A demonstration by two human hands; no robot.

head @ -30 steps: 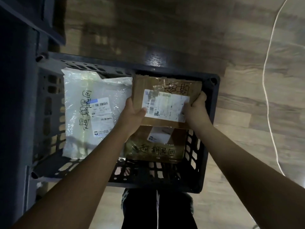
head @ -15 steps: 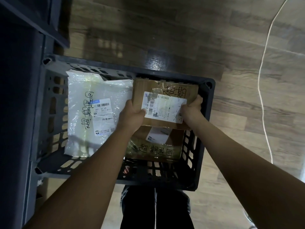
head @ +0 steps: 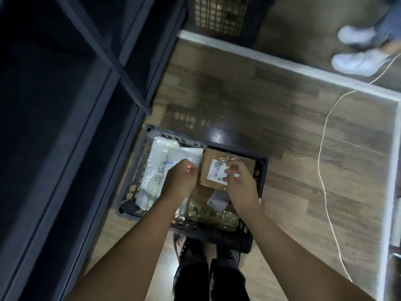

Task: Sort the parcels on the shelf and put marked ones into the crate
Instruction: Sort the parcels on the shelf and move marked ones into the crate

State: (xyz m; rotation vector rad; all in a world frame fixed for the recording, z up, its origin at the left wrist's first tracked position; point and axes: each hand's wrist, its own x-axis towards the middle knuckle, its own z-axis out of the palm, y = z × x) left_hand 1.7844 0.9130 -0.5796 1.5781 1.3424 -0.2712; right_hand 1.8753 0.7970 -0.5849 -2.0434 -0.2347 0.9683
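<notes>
Left hand (head: 179, 181): half a second ago it gripped the left edge of the cardboard box; now it is off the box and hovers over the seam between mailer and box, fingers loosely curled round nothing.
Right hand (head: 240, 184): it has let go of the box's right edge and hangs above the label, fingers relaxed and slightly apart, holding nothing. Blur hides whether a fingertip still touches.
Cardboard box (head: 213, 158): released, lying flat in the far right part of the crate, label up, partly on top of a second box.
Second box (head: 211, 216): under it at the near side, dark handwriting on top, unmoved.
White poly mailer (head: 159, 170): flat in the left half, handwriting showing, as before.
Crate (head: 261, 177): dark, slotted, on the wood floor beside the dark shelf (head: 65, 109).
View: it now takes in more floor, a white cable (head: 323, 148) and another person's white shoes (head: 358, 59).
</notes>
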